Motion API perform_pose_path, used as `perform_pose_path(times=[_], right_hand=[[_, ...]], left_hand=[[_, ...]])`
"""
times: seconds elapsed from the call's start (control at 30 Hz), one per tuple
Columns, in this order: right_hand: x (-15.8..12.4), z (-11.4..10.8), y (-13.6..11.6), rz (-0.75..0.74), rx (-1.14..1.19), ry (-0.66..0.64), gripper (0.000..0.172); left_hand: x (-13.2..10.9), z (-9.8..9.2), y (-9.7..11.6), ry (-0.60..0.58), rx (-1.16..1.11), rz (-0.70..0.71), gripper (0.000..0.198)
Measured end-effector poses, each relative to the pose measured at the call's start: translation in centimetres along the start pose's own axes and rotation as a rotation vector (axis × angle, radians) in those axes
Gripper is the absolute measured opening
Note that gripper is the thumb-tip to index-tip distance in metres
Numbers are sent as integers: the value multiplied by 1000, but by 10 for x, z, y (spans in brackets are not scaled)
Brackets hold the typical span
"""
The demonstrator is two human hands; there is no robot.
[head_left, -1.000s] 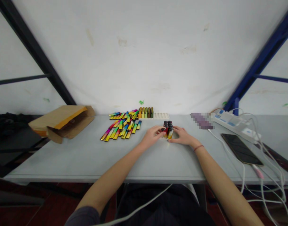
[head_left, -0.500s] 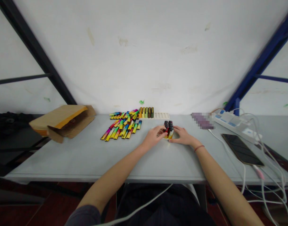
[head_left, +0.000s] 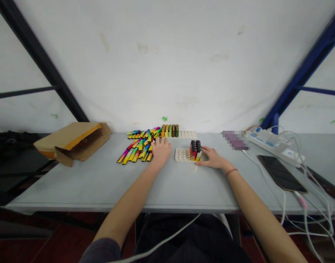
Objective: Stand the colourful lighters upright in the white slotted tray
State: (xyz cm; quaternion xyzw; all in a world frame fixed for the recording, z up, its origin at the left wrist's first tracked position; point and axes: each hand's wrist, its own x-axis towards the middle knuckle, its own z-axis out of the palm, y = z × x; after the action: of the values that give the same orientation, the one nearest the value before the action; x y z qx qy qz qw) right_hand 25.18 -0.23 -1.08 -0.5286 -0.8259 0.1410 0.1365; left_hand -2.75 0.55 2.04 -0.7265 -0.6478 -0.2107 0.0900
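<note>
A white tray [head_left: 182,155] with rows of round holes lies before me. At its right end, several lighters [head_left: 195,150] with dark tops and red or yellow bodies stand upright. My right hand [head_left: 212,159] curves round that end, thumb at the front and fingers behind, holding the tray. To the left, my left hand [head_left: 161,149] reaches palm down over the right edge of a loose pile of shiny rainbow-coloured lighter cases [head_left: 141,146]. Its fingers are stretched out and apart, and nothing shows in them; the fingertips lie close to the cases.
Behind the pile, a block of upright gold-ended cases [head_left: 170,130] stands beside another white holed tray [head_left: 188,134] against the wall. An open cardboard box [head_left: 74,140] sits on the left. On the right lie a phone [head_left: 281,173], a power strip [head_left: 277,146] and white cables.
My left hand has left the lighters and moved left to the pile, uncovering the tray's holes. My right hand has stayed at the tray's right end.
</note>
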Motion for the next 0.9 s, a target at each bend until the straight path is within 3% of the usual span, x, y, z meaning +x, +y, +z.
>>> perform_pose_path(times=[0.2, 0.4, 0.53, 0.6, 0.7, 0.83, 0.9], right_hand=[[0, 1, 1, 8, 10, 17, 92], [1, 1, 2, -7, 14, 11, 90], [0, 1, 1, -5, 3, 15, 90], [0, 1, 1, -6, 0, 11, 90], [0, 1, 1, -9, -1, 8, 88], [0, 2, 1, -6, 3, 17, 88], [0, 2, 1, -3, 7, 20, 89]], left_hand=[[-1, 6, -5, -124, 109, 49, 36], [2, 2, -1, -182, -9, 58, 29], [2, 5, -4, -149, -132, 16, 19], [3, 7, -4, -104, -301, -22, 17], [7, 4, 2, -89, -763, -173, 22], [8, -9, 12, -292, -1514, -549, 22], [6, -15, 16, -413, -1734, -649, 24]])
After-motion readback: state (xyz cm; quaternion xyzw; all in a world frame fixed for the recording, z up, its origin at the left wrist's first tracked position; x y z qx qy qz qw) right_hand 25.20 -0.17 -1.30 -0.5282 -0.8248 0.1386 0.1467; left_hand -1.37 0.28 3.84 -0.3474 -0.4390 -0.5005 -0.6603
